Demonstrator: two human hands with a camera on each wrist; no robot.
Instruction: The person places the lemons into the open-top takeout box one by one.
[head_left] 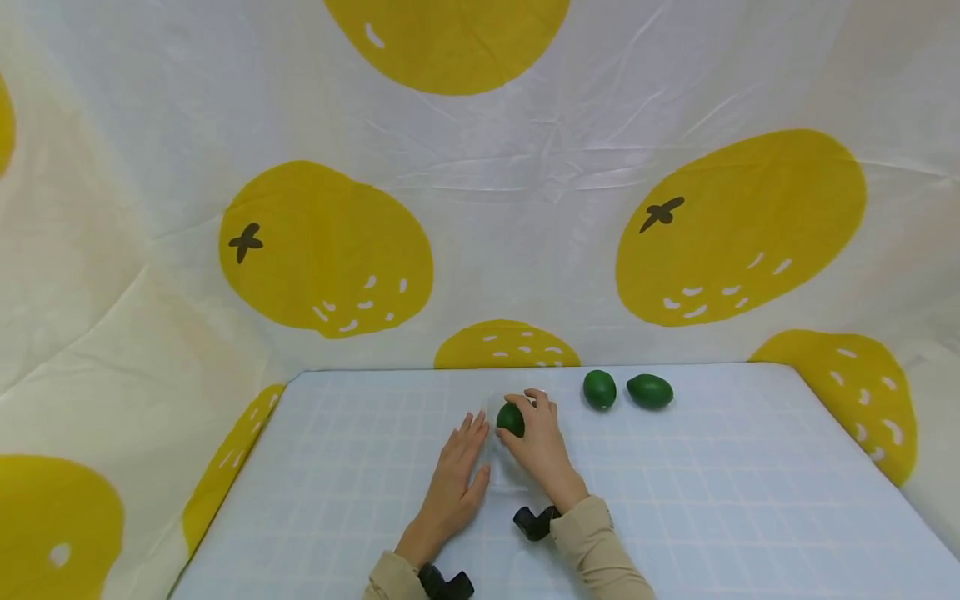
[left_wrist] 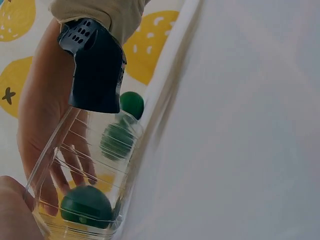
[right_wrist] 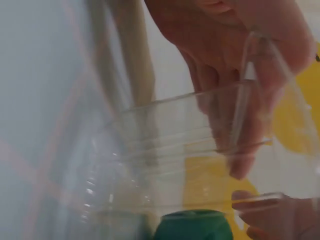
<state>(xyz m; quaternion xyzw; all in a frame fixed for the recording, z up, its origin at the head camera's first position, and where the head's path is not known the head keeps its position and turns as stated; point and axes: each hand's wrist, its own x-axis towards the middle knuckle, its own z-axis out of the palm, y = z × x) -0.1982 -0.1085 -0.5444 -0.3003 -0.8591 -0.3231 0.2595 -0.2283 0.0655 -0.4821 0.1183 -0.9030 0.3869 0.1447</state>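
Note:
A dark green lime is pinched between the thumb and fingers of my right hand, at the far part of a clear plastic box. My left hand lies along the box's left side, fingers straight. In the left wrist view the ribbed clear box stands between the hands, and the lime shows through its wall. Two more limes lie farther back to the right, one rounder and one on its side. The right wrist view shows the lime's upper part low in frame.
A pale checked cloth covers the table. Behind it hangs a white curtain with large yellow fruit prints. Black wrist camera mounts sit at both sleeves.

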